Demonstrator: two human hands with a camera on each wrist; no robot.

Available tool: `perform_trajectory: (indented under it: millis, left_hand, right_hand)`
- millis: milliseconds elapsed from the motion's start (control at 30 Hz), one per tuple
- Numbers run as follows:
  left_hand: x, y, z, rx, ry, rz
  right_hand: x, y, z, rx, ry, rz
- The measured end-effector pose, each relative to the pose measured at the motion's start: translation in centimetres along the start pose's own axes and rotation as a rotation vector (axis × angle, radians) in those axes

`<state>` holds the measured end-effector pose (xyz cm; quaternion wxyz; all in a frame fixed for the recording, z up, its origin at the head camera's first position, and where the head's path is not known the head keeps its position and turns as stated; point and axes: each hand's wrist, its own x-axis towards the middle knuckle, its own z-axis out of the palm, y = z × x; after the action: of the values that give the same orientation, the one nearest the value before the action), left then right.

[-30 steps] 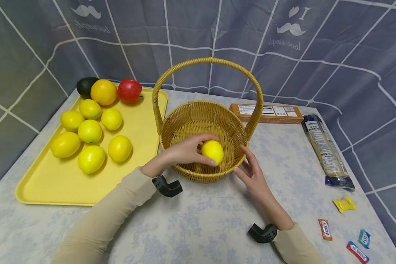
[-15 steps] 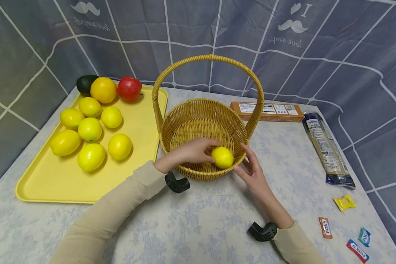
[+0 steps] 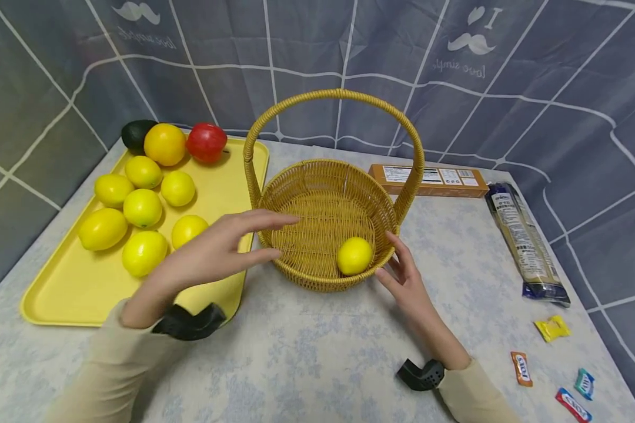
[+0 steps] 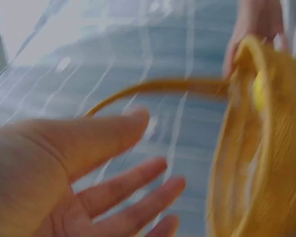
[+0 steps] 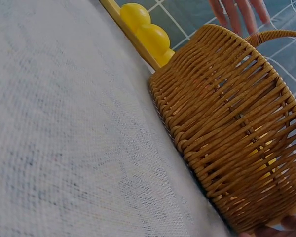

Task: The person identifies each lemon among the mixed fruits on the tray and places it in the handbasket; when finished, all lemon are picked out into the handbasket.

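Hovering with fingers spread and empty over the tray-side rim of the basket point(image 3: 328, 194), the left hand point(image 3: 211, 252) has the lemon point(image 3: 354, 255) off to its right (nearer the right hand point(image 3: 404, 282), whose straight fingers touch the basket's outer wall)

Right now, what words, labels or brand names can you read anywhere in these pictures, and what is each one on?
"I", mirrored: backdrop cloth, above a moustache print, top right.
"love simple", mirrored: same cloth, under that moustache; again at top left, fainter.
Brown box: white label panels, print too small to read.
Dark long packet: white label, print too small.
Candy wrappers: lettering too small to be sure of.
Wrist views: no text.
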<state>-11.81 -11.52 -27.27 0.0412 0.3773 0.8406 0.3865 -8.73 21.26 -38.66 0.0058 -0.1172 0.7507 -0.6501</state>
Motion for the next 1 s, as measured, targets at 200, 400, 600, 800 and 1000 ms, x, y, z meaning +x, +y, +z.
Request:
perform_trajectory:
  millis: [200, 400, 600, 800, 1000]
  left_hand:
    - [-8.5, -1.9, -5.2, -0.088, 0.193, -0.169]
    - [-15.1, -7.6, -5.9, -0.160, 0.399, -0.396]
    - [-17.2, -11.4, -5.0, -0.180, 0.323, -0.585]
    - [-15.7, -12.1, -4.9, -0.132, 0.163, -0.651]
    - [-13.8, -11.9, -4.5, -0.074, 0.133, -0.561]
  right_hand:
    - [-0.1, -0.2, -0.2, -0.009, 0.009, 0.007]
    - [-0.1, -0.2, -0.1, -0.014, 0.003, 0.015]
    - [0.0, -0.2, 0.0, 0.000, 0.003, 0.021]
    - [0.0, -0.1, 0.1, 0.014, 0.005, 0.021]
    - [0.1, 0.0, 0.1, 0.011, 0.006, 0.019]
